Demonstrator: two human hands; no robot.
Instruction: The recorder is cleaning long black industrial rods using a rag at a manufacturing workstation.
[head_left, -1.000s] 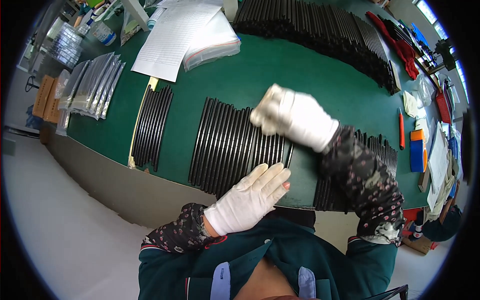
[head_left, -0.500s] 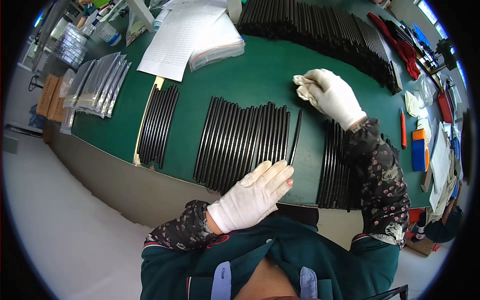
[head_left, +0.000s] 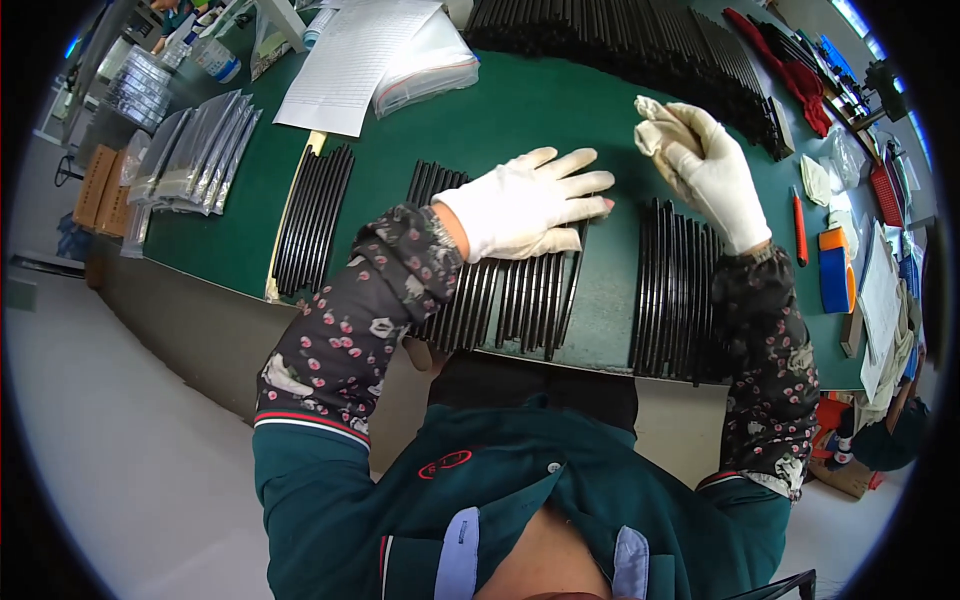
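My left hand (head_left: 525,208), in a white glove, lies palm down with fingers spread over the upper part of the middle row of black rods (head_left: 530,305). It hides several rod ends, and one fingertip shows bare through the glove. At the right, my right hand (head_left: 715,175), also gloved, is raised with its fingers bent round a crumpled cream cloth (head_left: 652,132). Below it lies another row of black rods (head_left: 670,295), partly covered by my right sleeve. A smaller group of rods (head_left: 313,220) lies at the left beside a pale strip.
A big stack of black rods (head_left: 620,40) fills the far side of the green table (head_left: 560,110). Papers (head_left: 350,70) and bagged packs (head_left: 195,155) lie at the left. A red cutter (head_left: 799,225) and blue tape (head_left: 833,280) sit at the right edge.
My left hand has moved up from the rods' near ends to their far ends, and its fingers have spread. My right hand has shifted right with the cloth. The loose rod now lies against the middle row.
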